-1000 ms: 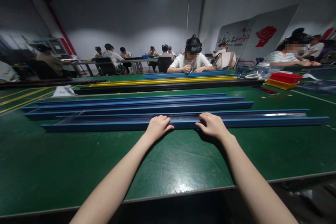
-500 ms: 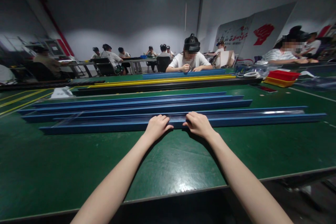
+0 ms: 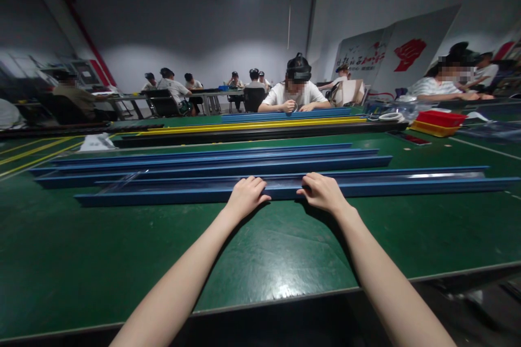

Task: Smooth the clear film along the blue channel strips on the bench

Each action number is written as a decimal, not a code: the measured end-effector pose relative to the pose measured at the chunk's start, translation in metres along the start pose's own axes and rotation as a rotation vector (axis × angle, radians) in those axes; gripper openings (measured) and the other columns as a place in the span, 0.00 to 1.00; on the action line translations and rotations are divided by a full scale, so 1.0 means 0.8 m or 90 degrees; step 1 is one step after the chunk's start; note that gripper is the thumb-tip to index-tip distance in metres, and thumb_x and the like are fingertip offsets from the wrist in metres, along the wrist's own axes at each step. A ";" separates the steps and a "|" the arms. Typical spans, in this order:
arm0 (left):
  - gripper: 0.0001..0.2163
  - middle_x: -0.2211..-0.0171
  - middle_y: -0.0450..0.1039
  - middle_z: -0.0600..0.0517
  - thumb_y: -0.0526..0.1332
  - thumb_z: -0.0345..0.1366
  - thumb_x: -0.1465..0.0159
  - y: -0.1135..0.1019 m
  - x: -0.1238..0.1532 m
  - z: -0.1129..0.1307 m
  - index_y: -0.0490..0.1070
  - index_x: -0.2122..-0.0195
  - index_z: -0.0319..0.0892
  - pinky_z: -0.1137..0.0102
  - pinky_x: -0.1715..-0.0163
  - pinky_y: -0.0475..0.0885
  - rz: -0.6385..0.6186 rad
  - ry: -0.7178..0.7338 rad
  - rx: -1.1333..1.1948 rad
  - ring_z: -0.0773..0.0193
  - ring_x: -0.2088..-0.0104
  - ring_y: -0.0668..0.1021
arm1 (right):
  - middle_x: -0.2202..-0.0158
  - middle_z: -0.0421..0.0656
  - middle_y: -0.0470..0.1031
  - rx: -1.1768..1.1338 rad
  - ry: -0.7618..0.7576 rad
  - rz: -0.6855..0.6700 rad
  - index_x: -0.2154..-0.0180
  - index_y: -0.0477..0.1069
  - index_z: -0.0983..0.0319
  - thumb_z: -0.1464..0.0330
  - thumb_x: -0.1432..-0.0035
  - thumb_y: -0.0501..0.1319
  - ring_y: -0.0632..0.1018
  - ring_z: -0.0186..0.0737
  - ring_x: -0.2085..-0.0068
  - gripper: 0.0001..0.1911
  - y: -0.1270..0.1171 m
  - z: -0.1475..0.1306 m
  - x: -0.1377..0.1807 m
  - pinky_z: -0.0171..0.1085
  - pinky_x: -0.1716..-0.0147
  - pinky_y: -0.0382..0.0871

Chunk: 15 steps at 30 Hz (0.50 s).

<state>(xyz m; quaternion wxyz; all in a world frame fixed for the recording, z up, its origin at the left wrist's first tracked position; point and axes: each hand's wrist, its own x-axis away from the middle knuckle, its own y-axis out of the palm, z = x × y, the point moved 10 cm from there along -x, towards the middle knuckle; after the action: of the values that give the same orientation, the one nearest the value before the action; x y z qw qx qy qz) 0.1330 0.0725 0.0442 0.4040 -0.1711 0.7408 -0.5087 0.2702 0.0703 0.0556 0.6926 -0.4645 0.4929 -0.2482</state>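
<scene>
A long blue channel (image 3: 407,186) lies across the green table (image 3: 122,249), nearest to me. My left hand (image 3: 245,196) rests on its near wall with fingers curled over the edge. My right hand (image 3: 321,192) grips the same wall a little to the right, fingers hooked over the top. Inside the channel lies a shiny clear strip (image 3: 439,175).
Behind it lie more blue channels (image 3: 211,164), then yellow and black rails (image 3: 252,129). Red and yellow trays (image 3: 437,122) stand at the far right. A person (image 3: 296,92) sits opposite; several others sit at tables further back. The table's front edge runs just below my forearms.
The nearest blue channel has slid to the right. My right hand moved left, then back right along it. My left hand stayed almost in place.
</scene>
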 end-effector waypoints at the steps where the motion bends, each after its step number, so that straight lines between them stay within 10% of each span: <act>1: 0.14 0.60 0.72 0.50 0.58 0.45 0.41 0.001 0.000 0.000 0.67 0.61 0.41 0.69 0.63 0.63 -0.001 0.002 0.002 0.60 0.59 0.71 | 0.71 0.44 0.71 0.000 0.002 0.001 0.74 0.66 0.62 0.62 0.45 0.55 0.70 0.37 0.68 0.11 -0.001 0.001 0.001 0.34 0.73 0.52; 15: 0.13 0.63 0.74 0.49 0.56 0.46 0.40 0.012 -0.002 -0.006 0.68 0.62 0.42 0.69 0.62 0.65 -0.052 -0.026 0.021 0.60 0.60 0.72 | 0.71 0.43 0.71 -0.004 0.013 0.011 0.74 0.66 0.62 0.62 0.46 0.55 0.69 0.36 0.69 0.11 -0.004 0.002 0.002 0.33 0.73 0.52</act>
<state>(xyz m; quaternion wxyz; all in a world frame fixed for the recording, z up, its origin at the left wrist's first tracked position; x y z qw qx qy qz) 0.1320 0.0805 0.0372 0.4006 -0.2050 0.7161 -0.5335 0.2722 0.0683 0.0578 0.6882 -0.4600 0.5046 -0.2452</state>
